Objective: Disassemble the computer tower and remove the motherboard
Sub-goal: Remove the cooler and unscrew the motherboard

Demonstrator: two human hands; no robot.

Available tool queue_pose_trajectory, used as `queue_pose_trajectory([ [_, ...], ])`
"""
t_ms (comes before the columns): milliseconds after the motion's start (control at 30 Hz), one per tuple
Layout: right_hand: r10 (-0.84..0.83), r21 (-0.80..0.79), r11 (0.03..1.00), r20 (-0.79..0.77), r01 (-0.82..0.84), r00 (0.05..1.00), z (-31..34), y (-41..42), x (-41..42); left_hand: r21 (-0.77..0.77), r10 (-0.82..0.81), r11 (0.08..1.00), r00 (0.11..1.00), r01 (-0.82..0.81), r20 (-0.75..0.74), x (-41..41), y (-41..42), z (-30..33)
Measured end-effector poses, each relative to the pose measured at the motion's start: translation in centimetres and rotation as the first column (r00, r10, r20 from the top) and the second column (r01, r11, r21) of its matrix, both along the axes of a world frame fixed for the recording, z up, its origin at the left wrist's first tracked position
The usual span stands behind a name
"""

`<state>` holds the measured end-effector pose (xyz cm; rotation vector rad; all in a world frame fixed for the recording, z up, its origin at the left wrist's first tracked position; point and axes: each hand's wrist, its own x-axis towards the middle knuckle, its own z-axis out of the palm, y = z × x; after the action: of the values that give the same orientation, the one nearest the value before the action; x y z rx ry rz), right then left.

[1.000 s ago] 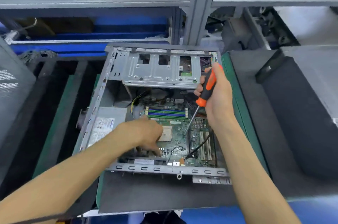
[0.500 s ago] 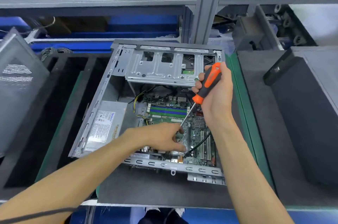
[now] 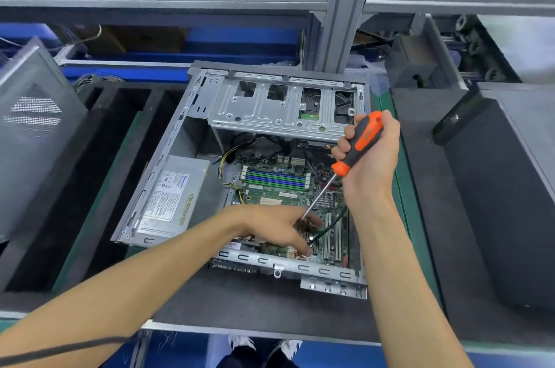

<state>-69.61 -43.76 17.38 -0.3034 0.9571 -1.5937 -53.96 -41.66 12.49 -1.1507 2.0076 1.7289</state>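
Motherboard [image 3: 279, 187], green, sits flat inside the open computer tower [image 3: 192, 139], toward its right half, blue and green memory slots running across its upper part, white expansion slots at lower right. Tower lies on its side with the panel off, on a dark mat [image 3: 246, 301] on the counter [image 3: 99, 196], roughly centre of view. Left hand [image 3: 279, 226] reaches down onto the lower part of the board, fingers curled and pointing toward the near edge; whether its grip is grasping something small there, cannot tell, fingertips blocked and blurred. Right hand [image 3: 371, 154] has its grip clenched around the orange-and-black handle of a screwdriver [image 3: 351, 157], held tilted, shaft running down-left with the tip meeting the board right at the left hand's fingers. A black cable [image 3: 330, 228] crosses the expansion slots just beside the tip. Grey power supply [image 3: 174, 196] with a white label fills the tower's left side, yellow wires beside it. Silver drive cage [image 3: 279, 109] spans the far end of the tower. A perforated grey side panel [image 3: 33, 127] leans at far left, well apart. Dark casing [image 3: 504, 187] sits on the right of the counter. A vertical aluminium post [image 3: 345, 7] stands behind the tower.
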Motion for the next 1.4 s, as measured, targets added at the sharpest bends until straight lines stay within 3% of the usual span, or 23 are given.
queue_pose_trajectory([
  [133, -0.011, -0.034, 0.999, 0.008, 0.011, 1.000, 0.5, 0.6, -0.2, 0.284, 0.236, 0.944, 0.948, -0.171, -0.214, 0.0, -0.1, 1.0],
  [200, -0.012, -0.056, 0.998, 0.003, 0.012, 1.000, 0.7, 0.9, -0.4, 0.327, 0.260, 0.929, 0.934, -0.173, -0.244, 0.4, -0.3, 1.4],
  [233, -0.016, -0.070, 0.997, -0.004, 0.015, 1.000, 0.7, 1.0, -0.6, 0.226, 0.239, 0.956, 0.946, -0.189, -0.219, 0.8, -0.7, 1.5],
  [300, -0.033, -0.095, 0.995, -0.022, 0.030, 0.999, 0.9, 1.1, -0.8, -0.221, 0.169, 0.960, 0.985, -0.169, -0.023, 2.6, -1.7, 1.8],
  [333, -0.040, -0.113, 0.993, -0.033, 0.036, 0.999, 1.0, 1.1, -0.8, -0.477, 0.143, 0.877, 0.977, -0.051, 0.160, 3.6, -2.2, 1.8],
  [367, -0.045, -0.135, 0.990, -0.051, 0.038, 0.998, 1.1, 1.0, -0.8, -0.631, 0.117, 0.758, 0.917, 0.165, 0.381, 4.5, -2.5, 1.8],
  [400, -0.047, -0.156, 0.987, -0.086, 0.033, 0.995, 1.2, 0.9, -0.7, -0.635, 0.088, 0.663, 0.802, 0.396, 0.591, 5.1, -2.5, 1.6],
  [467, -0.032, -0.159, 0.987, -0.252, -0.009, 0.967, 1.2, 0.6, -0.2, -0.445, 0.020, 0.596, 0.542, 0.668, 0.840, 5.1, -1.9, 1.2],
  [500, -0.010, -0.142, 0.989, -0.368, -0.046, 0.930, 1.3, 0.5, 0.1, -0.381, 0.007, 0.590, 0.468, 0.712, 0.884, 4.9, -1.5, 1.1],
  [567, 0.052, -0.107, 0.986, -0.521, -0.126, 0.852, 1.4, 0.3, 0.7, -0.345, 0.025, 0.580, 0.408, 0.738, 0.913, 4.6, -1.5, 1.4],
  [767, 0.122, -0.126, 0.975, -0.385, -0.183, 0.915, 1.4, -0.4, 1.5, -0.488, 0.077, 0.518, 0.529, 0.702, 0.845, 5.8, -2.4, 2.6],
  [833, 0.158, -0.128, 0.968, -0.361, -0.216, 0.919, 1.4, -0.7, 2.2, -0.405, 0.053, 0.520, 0.445, 0.752, 0.894, 5.6, -1.9, 2.3],
  [933, 0.203, -0.135, 0.953, -0.382, -0.272, 0.902, 1.7, -1.3, 3.5, -0.195, -0.021, 0.485, 0.234, 0.853, 0.972, 5.1, -0.7, 1.1],
  [1000, 0.241, -0.155, 0.933, -0.400, -0.324, 0.884, 2.0, -1.7, 4.5, -0.144, -0.054, 0.462, 0.189, 0.875, 0.980, 5.2, -0.5, 0.6],
  [1100, 0.300, -0.158, 0.904, -0.429, -0.398, 0.852, 1.9, -2.3, 6.4, -0.134, -0.115, 0.468, 0.211, 0.874, 0.971, 5.5, -0.8, 0.7],
  [1267, 0.401, -0.084, 0.872, -0.444, -0.483, 0.801, 0.6, -3.4, 10.1, -0.131, -0.180, 0.556, 0.272, 0.821, 0.945, 5.0, -1.0, 1.0],
  [1400, 0.456, -0.044, 0.837, -0.496, -0.546, 0.739, -0.9, -4.0, 12.0, -0.140, -0.187, 0.553, 0.286, 0.821, 0.940, 5.0, -0.5, 0.8],
])
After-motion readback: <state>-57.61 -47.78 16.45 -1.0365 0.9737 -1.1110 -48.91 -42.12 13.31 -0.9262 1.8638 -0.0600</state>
